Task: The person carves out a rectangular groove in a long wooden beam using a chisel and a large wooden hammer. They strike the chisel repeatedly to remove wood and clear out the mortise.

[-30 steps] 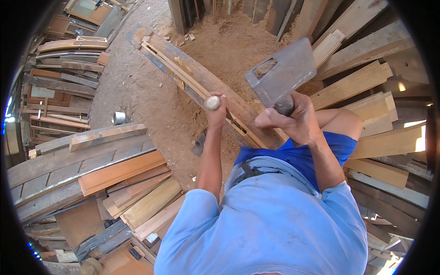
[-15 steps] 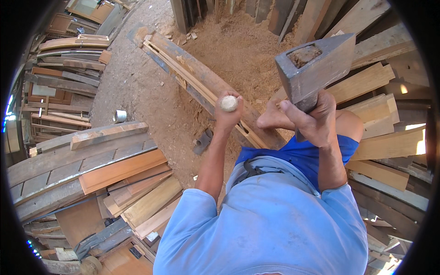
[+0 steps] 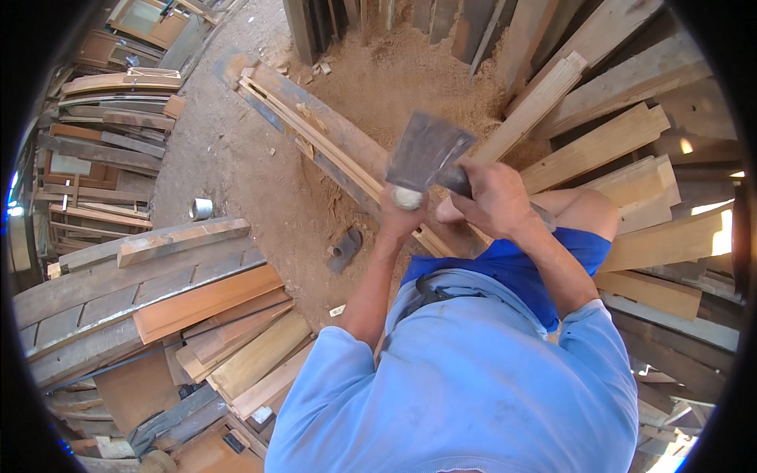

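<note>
Head view: over the long brown wooden plank (image 3: 339, 135), I see left hand (image 3: 404, 219) clenching a pale round-topped tool (image 3: 407, 198), right hand (image 3: 501, 201) gripping a dark blocky mallet (image 3: 432, 150).

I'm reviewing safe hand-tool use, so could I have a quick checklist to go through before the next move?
1. Left hand closed around the pale-ended tool: ok.
2. Right hand gripping the wooden mallet by its handle: ok.
3. Mallet head touching the tool's end: cannot tell; they overlap in view.
4. Tool's lower tip resting on wood: cannot tell; hidden.
5. Plank free of loose chips: not ok; some lie beside the narrow strip.
</note>
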Demonstrator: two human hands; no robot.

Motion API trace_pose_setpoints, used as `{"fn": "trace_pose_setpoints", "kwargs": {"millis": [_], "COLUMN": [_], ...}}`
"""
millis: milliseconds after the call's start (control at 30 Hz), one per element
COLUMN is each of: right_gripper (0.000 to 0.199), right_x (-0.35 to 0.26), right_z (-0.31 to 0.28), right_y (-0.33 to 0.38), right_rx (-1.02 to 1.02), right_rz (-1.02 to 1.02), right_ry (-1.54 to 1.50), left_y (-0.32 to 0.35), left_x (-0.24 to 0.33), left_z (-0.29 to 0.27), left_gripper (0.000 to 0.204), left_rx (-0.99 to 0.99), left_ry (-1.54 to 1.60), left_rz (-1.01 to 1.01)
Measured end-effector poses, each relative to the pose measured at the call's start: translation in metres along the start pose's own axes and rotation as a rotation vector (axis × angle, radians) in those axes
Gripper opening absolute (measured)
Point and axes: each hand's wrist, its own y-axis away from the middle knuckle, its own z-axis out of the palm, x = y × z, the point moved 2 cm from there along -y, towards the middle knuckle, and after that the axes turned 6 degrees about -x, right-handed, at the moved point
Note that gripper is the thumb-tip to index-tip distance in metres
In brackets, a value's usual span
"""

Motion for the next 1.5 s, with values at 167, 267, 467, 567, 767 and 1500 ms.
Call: {"fn": "trace_pose_setpoints", "kwargs": {"millis": [167, 267, 467, 567, 767, 1500], "right_gripper": [0.029, 0.024, 0.033, 0.036, 0.033, 0.044], "right_x": [-0.019, 0.001, -0.016, -0.025, 0.000, 0.005], "right_z": [-0.005, 0.028, 0.025, 0.016, 0.049, 0.053], "right_y": [-0.004, -0.009, 0.003, 0.002, -0.006, 0.004], "right_rx": [0.054, -0.090, -0.084, 0.090, -0.132, -0.240], "right_rz": [-0.100, -0.073, -0.144, -0.330, -0.223, -0.131], "right_ry": [-0.432, -0.060, -0.021, -0.169, 0.064, 0.271], "left_y": [0.007, 0.008, 0.046, 0.050, 0.044, 0.054], "left_x": [-0.027, -0.015, -0.021, -0.026, -0.036, -0.031], "left_z": [-0.014, -0.010, -0.015, -0.016, -0.015, -0.020], "left_gripper": [0.022, 0.026, 0.032, 0.030, 0.027, 0.023], "left_rx": [-0.127, -0.124, -0.074, -0.102, -0.143, -0.319], "left_ry": [-0.125, -0.203, -0.125, -0.012, -0.345, -0.231], "left_rz": [-0.139, 0.042, -0.020, -0.094, 0.232, 0.051]}}
